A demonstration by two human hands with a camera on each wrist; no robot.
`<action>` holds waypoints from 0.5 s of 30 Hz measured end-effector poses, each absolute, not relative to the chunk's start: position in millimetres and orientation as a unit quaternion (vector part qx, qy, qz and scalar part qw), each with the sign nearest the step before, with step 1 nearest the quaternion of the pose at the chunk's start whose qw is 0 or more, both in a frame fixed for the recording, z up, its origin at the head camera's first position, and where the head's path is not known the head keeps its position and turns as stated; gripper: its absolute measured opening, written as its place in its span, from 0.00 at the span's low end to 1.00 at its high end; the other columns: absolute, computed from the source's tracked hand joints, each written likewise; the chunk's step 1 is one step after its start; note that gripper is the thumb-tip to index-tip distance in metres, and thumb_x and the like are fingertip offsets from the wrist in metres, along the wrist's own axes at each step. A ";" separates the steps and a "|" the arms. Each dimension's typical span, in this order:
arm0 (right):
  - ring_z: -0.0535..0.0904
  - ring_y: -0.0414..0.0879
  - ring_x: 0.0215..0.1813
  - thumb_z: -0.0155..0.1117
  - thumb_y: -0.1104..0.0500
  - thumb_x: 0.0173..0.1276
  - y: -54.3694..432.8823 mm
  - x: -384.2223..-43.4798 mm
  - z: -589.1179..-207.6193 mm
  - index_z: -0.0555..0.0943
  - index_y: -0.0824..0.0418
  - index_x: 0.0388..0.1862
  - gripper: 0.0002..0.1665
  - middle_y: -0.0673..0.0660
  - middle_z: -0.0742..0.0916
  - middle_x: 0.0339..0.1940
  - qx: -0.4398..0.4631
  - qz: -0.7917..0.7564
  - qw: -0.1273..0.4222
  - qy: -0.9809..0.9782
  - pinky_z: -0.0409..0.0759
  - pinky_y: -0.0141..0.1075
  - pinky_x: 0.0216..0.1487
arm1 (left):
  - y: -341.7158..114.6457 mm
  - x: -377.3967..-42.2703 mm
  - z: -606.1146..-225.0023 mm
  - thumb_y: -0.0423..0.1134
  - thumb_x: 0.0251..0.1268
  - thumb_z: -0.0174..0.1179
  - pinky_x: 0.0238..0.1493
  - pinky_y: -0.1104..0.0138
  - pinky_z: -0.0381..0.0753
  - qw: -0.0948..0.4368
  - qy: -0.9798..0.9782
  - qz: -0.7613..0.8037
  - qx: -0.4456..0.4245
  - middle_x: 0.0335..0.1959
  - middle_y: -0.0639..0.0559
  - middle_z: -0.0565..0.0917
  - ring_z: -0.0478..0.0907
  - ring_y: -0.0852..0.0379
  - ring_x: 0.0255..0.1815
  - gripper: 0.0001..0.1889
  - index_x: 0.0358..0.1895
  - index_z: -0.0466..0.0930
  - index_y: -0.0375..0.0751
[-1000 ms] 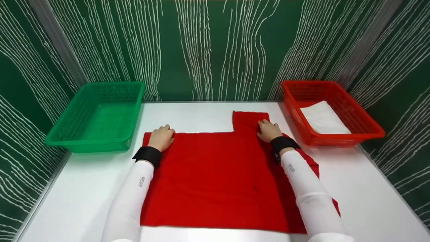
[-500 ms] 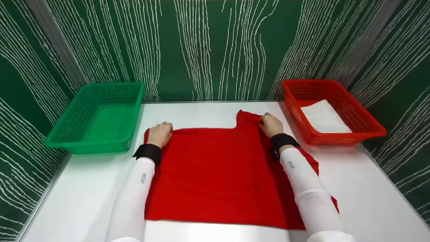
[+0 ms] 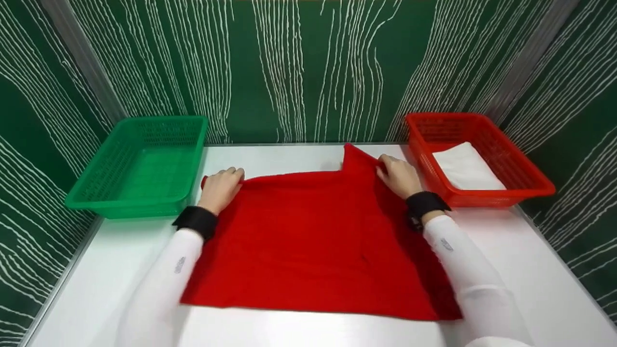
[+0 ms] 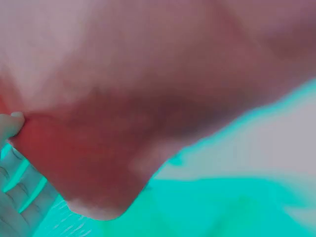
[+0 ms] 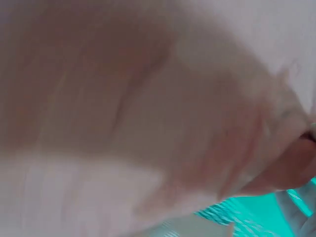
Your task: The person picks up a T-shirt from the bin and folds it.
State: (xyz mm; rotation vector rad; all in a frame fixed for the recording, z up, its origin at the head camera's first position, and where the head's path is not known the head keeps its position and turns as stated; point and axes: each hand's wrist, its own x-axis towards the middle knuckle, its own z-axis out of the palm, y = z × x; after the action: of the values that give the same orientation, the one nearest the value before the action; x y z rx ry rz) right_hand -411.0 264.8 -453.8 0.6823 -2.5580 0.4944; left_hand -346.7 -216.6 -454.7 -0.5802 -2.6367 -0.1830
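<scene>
A red T-shirt [image 3: 299, 231] is spread across the white table, its far edge raised between my hands. My left hand [image 3: 221, 188] grips the far left corner. In the left wrist view the thumb [image 4: 11, 124] pinches the cloth [image 4: 94, 168], with the other fingers behind it. My right hand [image 3: 399, 174] holds the far right part, beside a sleeve-like flap [image 3: 357, 159] that sticks up to a point. The right wrist view is mostly filled by blurred cloth [image 5: 148, 118], and only a bit of the hand shows at its right edge.
A green basket [image 3: 144, 208] stands at the back left. At the back right is a red basket [image 3: 501, 195] with a folded white cloth [image 3: 467, 168] inside, close to my right hand. Green walls with white lines [image 3: 308, 72] enclose the table [image 3: 299, 332].
Both hands have lifted the T-shirt's far edge and spread slightly apart. The near edge has slid away from me, and the cloth once showing right of my right forearm is pulled in.
</scene>
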 end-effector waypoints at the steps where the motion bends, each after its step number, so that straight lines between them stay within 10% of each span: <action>1: 0.84 0.66 0.37 0.66 0.67 0.71 270.1 -402.9 -450.7 0.80 0.69 0.44 0.06 0.68 0.86 0.35 0.276 0.176 0.232 -0.916 0.82 0.58 0.40 | -219.3 -338.8 -453.5 0.26 0.68 0.69 0.32 0.47 0.87 0.225 -0.944 -0.063 -0.233 0.34 0.36 0.84 0.84 0.35 0.34 0.07 0.41 0.79 0.34; 11: 0.59 0.33 0.19 0.73 0.46 0.69 295.8 -307.9 -465.5 0.73 0.50 0.18 0.24 0.40 0.67 0.17 0.441 0.104 0.129 -0.882 0.60 0.30 0.22 | -245.5 -259.3 -471.4 0.25 0.53 0.79 0.29 0.55 0.85 0.173 -0.929 -0.007 -0.326 0.33 0.45 0.82 0.82 0.43 0.33 0.18 0.38 0.76 0.40; 15: 0.81 0.45 0.33 0.72 0.49 0.73 288.8 -304.7 -472.5 0.86 0.58 0.39 0.13 0.51 0.84 0.33 0.374 0.120 0.093 -0.915 0.84 0.41 0.38 | -245.5 -251.0 -479.4 0.24 0.56 0.76 0.31 0.54 0.86 0.152 -0.941 -0.034 -0.302 0.36 0.44 0.82 0.82 0.42 0.36 0.15 0.39 0.79 0.39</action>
State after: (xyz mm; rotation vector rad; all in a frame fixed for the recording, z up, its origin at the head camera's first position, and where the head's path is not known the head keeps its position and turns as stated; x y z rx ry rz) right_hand -304.7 288.8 -472.5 1.1090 -2.7156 0.3567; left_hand -251.0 -245.5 -479.4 -0.8659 -2.6990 -0.0970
